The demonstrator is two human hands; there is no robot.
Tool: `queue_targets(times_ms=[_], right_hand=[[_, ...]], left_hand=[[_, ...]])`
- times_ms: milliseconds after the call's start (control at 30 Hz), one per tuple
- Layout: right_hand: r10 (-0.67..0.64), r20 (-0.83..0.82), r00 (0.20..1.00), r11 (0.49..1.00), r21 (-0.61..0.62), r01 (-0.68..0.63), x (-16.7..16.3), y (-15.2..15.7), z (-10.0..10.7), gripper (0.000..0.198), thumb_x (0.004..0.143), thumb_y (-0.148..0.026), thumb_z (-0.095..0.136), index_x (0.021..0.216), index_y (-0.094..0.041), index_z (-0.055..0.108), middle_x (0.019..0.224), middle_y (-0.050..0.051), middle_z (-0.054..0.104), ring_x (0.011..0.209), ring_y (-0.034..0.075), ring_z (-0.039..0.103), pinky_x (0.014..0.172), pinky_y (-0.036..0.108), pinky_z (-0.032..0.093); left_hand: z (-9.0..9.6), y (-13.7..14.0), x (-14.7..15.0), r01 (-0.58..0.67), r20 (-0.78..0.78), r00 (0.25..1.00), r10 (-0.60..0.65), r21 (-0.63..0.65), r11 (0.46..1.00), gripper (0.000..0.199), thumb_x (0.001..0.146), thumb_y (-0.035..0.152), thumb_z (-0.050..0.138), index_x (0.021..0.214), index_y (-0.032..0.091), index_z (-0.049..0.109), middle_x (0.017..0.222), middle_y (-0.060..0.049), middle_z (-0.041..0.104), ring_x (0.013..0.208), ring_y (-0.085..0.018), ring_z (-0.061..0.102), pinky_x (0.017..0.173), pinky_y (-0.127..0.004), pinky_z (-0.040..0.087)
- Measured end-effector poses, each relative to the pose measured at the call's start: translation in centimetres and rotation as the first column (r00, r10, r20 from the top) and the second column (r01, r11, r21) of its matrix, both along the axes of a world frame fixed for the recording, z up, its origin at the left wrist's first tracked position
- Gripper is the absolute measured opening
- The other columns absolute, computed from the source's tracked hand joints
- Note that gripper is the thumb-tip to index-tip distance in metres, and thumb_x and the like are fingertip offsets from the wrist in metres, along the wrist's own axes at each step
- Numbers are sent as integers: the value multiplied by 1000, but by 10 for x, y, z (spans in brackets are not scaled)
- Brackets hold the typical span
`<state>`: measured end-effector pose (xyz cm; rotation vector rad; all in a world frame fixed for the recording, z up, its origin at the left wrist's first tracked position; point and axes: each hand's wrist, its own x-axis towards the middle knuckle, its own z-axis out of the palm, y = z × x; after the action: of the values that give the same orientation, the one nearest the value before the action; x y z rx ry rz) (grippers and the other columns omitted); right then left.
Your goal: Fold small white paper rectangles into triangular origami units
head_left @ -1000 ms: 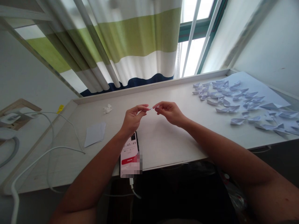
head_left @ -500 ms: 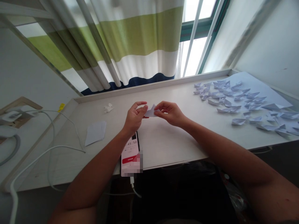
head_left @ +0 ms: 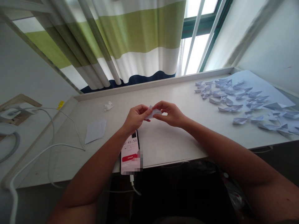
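L hand (head_left: pixel 137 117) & R hand (head_left: pixel 171 113) close together at ctr of frame, thumbs & fingertips pinched narrow on a small folded white paper piece (head_left: pixel 154 112), held btwn them over the white wooden desk (head_left: pixel 168 144). Lower ctr, partly behind L forearm: black-edged rectangular phone (head_left: pixel 129 149) w/ lit pinkish screen. Ctr-left: flat white rectangular paper sheets (head_left: pixel 95 132), overlapping; crumpled white wad (head_left: pixel 108 106) nearby, above. Right side: many folded white paper boats (head_left: pixel 231 108). Top: green, white & navy striped fabric curtain (head_left: pixel 140 34).
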<state>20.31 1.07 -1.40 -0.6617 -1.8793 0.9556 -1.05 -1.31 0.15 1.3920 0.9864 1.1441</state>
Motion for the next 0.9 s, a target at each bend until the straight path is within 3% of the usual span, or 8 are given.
queue_targets(times_ms=[300,467,733,900], right_hand=[[33,111,993,990,132,-48,2,-1,-1,29,89,-30,82,114,-23,71,110,7,79,96,23,73,85,41,62],[17,133,991,985,166,-39,5,2,1,25,90,-37,85,105,-23,72,104,7,77,91,23,72,82,42,63],[36,147,988,966,247,-72,7,7,-3,21,101,-45,76,100,-25,81,99,7,73,83,21,68,77,40,59],[-6,205,979,963,264,-50,7,10,-6,29,108,-46,65,93,-23,73,101,7,71,83,19,65,77,38,56]], left_hand=[[-1,1,-2,7,-55,998,-7,-1,1000,46,78,56,95,93,15,80,87,-8,81,72,-17,72,61,-27,60],[-3,4,-5,-4,-67,998,4,8,1000,48,80,58,93,94,15,79,85,-10,82,68,-18,74,58,-30,60],[-4,2,-3,-51,-67,996,55,73,996,44,78,53,96,94,15,80,89,-10,84,76,-21,79,72,-35,65],[-4,3,-3,-23,-13,1000,22,-33,999,46,78,52,97,95,14,78,83,-10,83,70,-24,80,73,-42,68]])
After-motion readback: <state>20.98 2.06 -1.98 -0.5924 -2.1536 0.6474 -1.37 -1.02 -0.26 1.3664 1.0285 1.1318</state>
